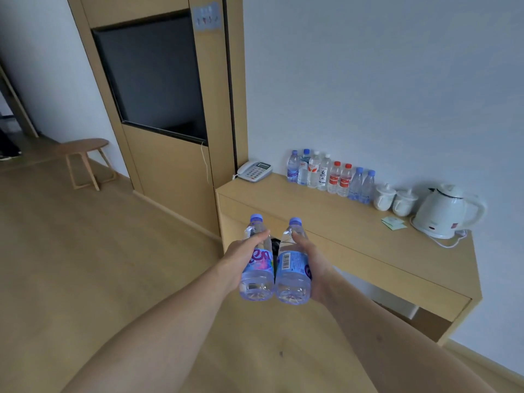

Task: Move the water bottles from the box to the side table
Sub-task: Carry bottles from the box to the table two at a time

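Note:
My left hand (241,256) grips a clear water bottle (259,275) with a blue cap and a pink-and-blue label. My right hand (313,260) grips a second blue-capped bottle (293,276) whose barcode faces me. Both bottles are held side by side in the air, caps pointing away, in front of the near left corner of the wooden side table (354,236). A row of several water bottles (331,177) stands along the wall at the back of the table. The box is out of view.
On the table sit a white phone (254,171) at the far left, two lidded white cups (395,199), a white kettle (446,212) with its cord, and small green packets (392,223). A wall-mounted TV panel (153,78) and a small wooden stool (85,160) stand to the left.

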A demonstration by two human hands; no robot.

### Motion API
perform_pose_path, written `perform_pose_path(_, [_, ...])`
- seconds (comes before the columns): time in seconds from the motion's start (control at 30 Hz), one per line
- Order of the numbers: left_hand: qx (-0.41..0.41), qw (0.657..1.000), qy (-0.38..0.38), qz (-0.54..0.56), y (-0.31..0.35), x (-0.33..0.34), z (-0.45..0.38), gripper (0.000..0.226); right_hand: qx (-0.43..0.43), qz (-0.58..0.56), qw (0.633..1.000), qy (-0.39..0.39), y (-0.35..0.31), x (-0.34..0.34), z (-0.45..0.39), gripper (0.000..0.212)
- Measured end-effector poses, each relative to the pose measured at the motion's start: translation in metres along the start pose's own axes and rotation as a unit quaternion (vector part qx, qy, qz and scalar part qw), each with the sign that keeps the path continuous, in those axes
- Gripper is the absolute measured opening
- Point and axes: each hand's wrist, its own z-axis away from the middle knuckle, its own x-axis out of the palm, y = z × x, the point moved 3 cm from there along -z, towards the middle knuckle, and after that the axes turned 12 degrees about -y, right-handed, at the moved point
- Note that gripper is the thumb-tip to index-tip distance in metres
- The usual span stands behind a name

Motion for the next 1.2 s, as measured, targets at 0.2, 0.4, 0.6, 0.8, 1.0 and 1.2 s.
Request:
perform_pose_path(0.2, [0.002, 1.0, 0.015, -0.026, 0.044, -0.03, -0.108, 0.074, 0.018, 0.015, 1.0, -0.011, -0.049, -0.031, -0.114, 0.063])
perform_pose_path(0.4, [0.017, 0.998, 0.027, -0.059, 0.117, -0.053, -0.214, 0.07, -0.002, 0.031, 1.0, 0.004, -0.142, -0.048, -0.224, 0.07])
perform_pose_path(0.6, [0.028, 0.999, 0.019, -0.005, 0.161, -0.078, -0.3, 0.071, -0.006, 0.026, 1.0, 0.0, -0.196, -0.059, -0.309, 0.07])
perform_pose_path(0.8, [0.009, 1.0, 0.017, 0.022, 0.184, -0.117, -0.38, 0.075, 0.013, 0.037, 0.999, 0.009, -0.218, -0.071, -0.388, 0.077])
perform_pose_path(1.0, [0.0, 0.999, -0.035, 0.021, 0.218, -0.164, -0.475, 0.076, -0.036, 0.059, 0.995, 0.07, -0.242, -0.076, -0.474, 0.07])
perform_pose_path(1.2, [-0.01, 0.995, -0.082, -0.05, 0.276, -0.208, -0.564, 0.056, -0.07, 0.05, 0.987, 0.134, -0.27, -0.07, -0.545, 0.067])
